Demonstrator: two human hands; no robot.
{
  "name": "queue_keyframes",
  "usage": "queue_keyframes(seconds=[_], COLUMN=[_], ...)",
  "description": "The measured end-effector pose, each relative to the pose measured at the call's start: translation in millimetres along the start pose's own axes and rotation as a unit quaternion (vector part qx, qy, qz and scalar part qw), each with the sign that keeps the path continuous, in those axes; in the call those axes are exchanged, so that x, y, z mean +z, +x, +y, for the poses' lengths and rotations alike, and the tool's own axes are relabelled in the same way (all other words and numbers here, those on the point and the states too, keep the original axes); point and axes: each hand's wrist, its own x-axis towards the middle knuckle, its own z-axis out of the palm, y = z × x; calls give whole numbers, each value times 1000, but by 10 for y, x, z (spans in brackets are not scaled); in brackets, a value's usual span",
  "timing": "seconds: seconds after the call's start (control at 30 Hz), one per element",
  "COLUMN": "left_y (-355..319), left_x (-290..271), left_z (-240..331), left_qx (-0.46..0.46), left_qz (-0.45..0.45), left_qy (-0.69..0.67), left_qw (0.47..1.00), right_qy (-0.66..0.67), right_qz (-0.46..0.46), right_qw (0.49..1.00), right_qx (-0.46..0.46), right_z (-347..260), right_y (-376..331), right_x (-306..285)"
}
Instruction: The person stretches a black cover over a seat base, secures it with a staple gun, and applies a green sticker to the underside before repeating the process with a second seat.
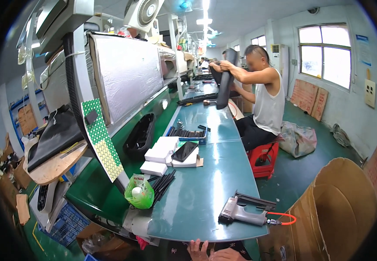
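Note:
At the bottom of the view, my left hand (197,250) is at the near edge of the green worktable (184,226). Its fingers are a little apart and hold nothing. My right hand (228,255) lies low beside it, fingers stretched toward the left, partly cut off by the lower rim; nothing shows in it. Nearest to both hands on the table is a grey pneumatic staple gun (242,213) on its side, with an orange air hose (293,217) at its handle end.
Black strips (164,185), a green plastic bag (139,195), white boxes (159,153) and a phone (185,151) lie along the table's left. A large cardboard box (303,213) stands right. Further up, a seated co-worker (264,93) handles a black padded part (225,85).

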Motion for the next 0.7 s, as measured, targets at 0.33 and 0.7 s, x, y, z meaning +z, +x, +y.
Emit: queue_keyframes(seconds=[0.33,0.7], left_y=[-1173,-1049], left_x=[368,441], left_z=[-125,41], left_qx=[11,0], left_qz=[-603,-608], left_qy=[-94,-133], left_qw=[792,783], right_qy=[-113,-75], right_qz=[-264,-512], right_qw=[942,811], right_qx=[173,272], right_z=[663,1344], right_y=[-994,-1661], right_x=[458,854])
